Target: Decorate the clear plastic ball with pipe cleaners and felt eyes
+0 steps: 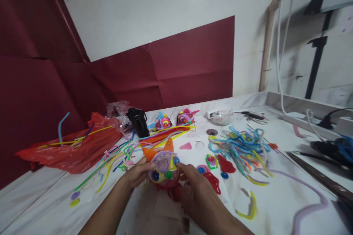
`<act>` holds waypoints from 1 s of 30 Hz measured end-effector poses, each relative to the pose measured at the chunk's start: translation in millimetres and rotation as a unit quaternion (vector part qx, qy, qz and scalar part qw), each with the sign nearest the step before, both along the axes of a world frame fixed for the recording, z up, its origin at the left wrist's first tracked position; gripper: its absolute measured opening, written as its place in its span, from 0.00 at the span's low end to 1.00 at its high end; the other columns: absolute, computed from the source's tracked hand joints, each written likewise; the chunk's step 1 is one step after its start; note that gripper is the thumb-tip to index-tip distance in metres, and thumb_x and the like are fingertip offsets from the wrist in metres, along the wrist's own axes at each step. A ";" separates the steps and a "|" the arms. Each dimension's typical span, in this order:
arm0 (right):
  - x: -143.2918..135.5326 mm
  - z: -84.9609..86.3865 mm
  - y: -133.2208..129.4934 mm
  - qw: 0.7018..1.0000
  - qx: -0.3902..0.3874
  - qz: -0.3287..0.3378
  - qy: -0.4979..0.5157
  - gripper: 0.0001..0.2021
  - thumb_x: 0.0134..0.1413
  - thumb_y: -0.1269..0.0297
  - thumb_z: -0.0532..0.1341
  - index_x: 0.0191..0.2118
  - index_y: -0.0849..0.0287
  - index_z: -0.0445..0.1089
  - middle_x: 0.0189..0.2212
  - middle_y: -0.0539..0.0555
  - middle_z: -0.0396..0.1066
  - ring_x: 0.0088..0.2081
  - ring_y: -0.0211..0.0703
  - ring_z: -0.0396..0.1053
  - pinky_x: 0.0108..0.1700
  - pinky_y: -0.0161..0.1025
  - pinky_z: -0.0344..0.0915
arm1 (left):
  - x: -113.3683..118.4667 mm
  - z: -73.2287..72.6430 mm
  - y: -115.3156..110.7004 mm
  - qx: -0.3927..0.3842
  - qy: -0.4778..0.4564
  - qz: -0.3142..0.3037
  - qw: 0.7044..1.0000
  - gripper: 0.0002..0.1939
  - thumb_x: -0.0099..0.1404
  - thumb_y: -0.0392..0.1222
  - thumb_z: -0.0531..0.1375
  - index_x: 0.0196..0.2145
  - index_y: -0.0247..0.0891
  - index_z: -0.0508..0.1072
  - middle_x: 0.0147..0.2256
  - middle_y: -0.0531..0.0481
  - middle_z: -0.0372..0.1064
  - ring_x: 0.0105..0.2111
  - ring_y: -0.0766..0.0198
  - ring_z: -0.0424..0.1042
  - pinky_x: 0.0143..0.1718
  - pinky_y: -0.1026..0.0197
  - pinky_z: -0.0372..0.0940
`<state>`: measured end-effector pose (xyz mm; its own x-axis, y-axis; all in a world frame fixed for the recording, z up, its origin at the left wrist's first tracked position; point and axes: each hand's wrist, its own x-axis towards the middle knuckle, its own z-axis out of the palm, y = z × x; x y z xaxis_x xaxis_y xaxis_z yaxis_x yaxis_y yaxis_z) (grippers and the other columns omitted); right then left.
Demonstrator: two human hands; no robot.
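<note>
A pipe-cleaner animal head (162,170) is held up over the near middle of the table. It has two orange pointed ears, round blue eye pieces, a green nose and lilac and yellow outlines over a see-through part. My left hand (138,172) grips its left side, fingers by the ear. At its right edge my right hand (197,187) has its fingers on the head beside the right eye; its lower fingers are partly hidden. Dark red pieces show under the head. Close to my right hand lie a red coiled piece (213,181), an eye-shaped piece (211,161) and a blue disc (224,175).
A tangle of blue pipe cleaners (239,147) lies to the right. On the left are a red plastic bag (82,150) and loose pipe cleaners. Two similar craft heads (163,122) and a black bottle-like object (138,122) stand at the back. A dark metal strip (320,176) lies far right.
</note>
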<state>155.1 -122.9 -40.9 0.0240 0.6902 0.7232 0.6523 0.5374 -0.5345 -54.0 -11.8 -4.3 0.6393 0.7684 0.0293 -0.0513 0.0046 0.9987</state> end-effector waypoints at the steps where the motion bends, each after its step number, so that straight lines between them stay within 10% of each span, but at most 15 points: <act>1: 2.0 -0.1 -0.2 1.000 -0.011 0.016 0.009 0.32 0.46 0.81 0.51 0.58 0.50 0.59 0.37 0.51 0.74 0.33 0.44 0.76 0.34 0.38 0.73 | 0.7 -1.1 1.7 0.012 -0.004 -0.004 1.000 0.31 0.52 0.51 0.68 0.54 0.51 0.73 0.46 0.47 0.78 0.48 0.43 0.76 0.51 0.43 0.68; 13: 0.0 0.4 -0.7 0.995 -0.068 0.034 0.071 0.30 0.44 0.80 0.52 0.55 0.53 0.66 0.39 0.54 0.76 0.37 0.47 0.76 0.37 0.42 0.73 | -2.1 -15.0 13.2 0.031 -0.011 0.009 0.999 0.24 0.50 0.49 0.67 0.47 0.52 0.78 0.44 0.50 0.80 0.43 0.43 0.78 0.40 0.48 0.73; 30: 8.5 13.0 -3.1 0.985 -0.150 0.056 0.067 0.28 0.45 0.75 0.52 0.55 0.57 0.69 0.41 0.56 0.76 0.39 0.49 0.76 0.40 0.43 0.73 | 5.6 -14.7 9.0 -0.043 -0.073 0.006 0.996 0.20 0.61 0.53 0.63 0.46 0.40 0.78 0.43 0.44 0.80 0.48 0.45 0.77 0.52 0.46 0.69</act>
